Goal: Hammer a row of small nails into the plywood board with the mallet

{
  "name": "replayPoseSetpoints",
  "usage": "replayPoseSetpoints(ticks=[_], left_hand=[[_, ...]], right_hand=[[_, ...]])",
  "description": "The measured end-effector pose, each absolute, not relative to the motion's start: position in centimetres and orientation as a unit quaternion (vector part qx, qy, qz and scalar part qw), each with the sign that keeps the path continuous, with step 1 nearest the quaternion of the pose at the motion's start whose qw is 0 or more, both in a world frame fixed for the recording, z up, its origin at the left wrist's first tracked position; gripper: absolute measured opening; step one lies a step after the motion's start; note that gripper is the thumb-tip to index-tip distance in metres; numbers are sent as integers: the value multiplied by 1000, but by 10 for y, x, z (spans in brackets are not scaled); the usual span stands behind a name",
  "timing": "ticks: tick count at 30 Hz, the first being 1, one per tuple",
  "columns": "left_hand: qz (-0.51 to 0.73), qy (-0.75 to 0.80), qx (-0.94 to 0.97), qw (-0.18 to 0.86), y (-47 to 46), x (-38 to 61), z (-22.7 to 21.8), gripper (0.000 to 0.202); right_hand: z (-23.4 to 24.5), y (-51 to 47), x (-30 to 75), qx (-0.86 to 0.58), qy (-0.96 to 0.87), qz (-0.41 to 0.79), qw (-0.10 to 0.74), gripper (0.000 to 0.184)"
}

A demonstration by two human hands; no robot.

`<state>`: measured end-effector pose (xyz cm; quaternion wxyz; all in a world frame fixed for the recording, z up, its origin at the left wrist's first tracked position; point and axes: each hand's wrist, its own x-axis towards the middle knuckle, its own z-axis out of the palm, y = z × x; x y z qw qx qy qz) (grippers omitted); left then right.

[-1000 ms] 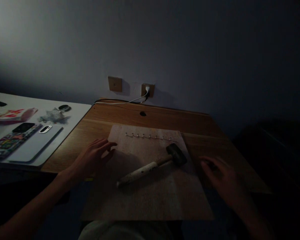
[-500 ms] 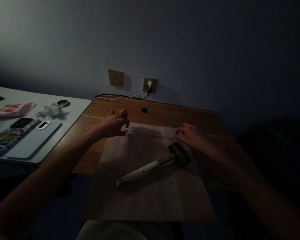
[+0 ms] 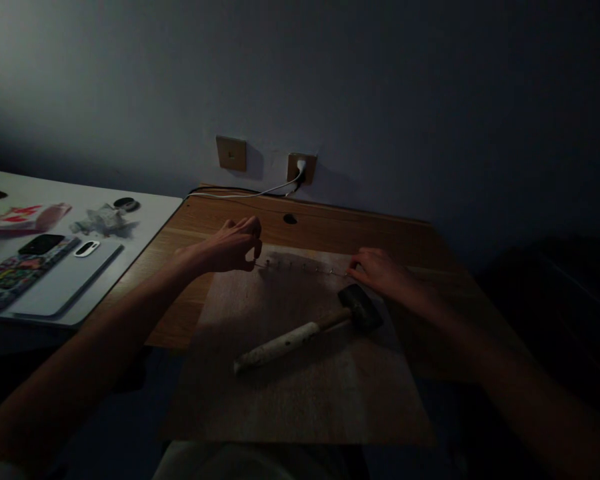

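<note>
A pale wooden board [image 3: 300,387] lies on a brown desk [image 3: 405,240] and overhangs its front edge. Along the board's far edge stands a row of several small nails [image 3: 303,267]. My left hand [image 3: 233,248] is at the row's left end, fingers curled in a pinch on the end nail. My right hand [image 3: 377,270] is at the right end, fingers curled at the last nail. A mallet [image 3: 307,330] with a pale handle and dark head lies on the board just in front of my right hand. The light is dim.
A white table [image 3: 145,220] adjoins the desk on the left, with a laptop [image 3: 60,280], a phone in a patterned case [image 3: 20,270] and small items. Two wall sockets [image 3: 300,167] with a white cable sit behind the desk. A cable hole [image 3: 290,219] lies near the desk's back edge.
Both hands have moved from the board's near sides up to the ends of the nail row and closed their fingers there. The mallet has stayed put.
</note>
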<state>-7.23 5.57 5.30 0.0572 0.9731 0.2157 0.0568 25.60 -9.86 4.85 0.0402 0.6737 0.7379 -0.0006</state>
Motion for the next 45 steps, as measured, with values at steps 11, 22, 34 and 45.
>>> replayPoseSetpoints(ticks=[11,22,34,45], left_hand=[[81,212,970,83,59,-71,56,11],[149,187,963,126,58,-67,55,8],[176,172,956,159,62,-63,43,9],[185,169,953,172,63,-65,44,8]], right_hand=[[61,-95,246,659,751,-22,-8,18],[65,-91,231,644,763,-38,-43,17],[63,-90,234,651,757,-42,-42,16],[59,-87,233,644,760,-61,-64,13]])
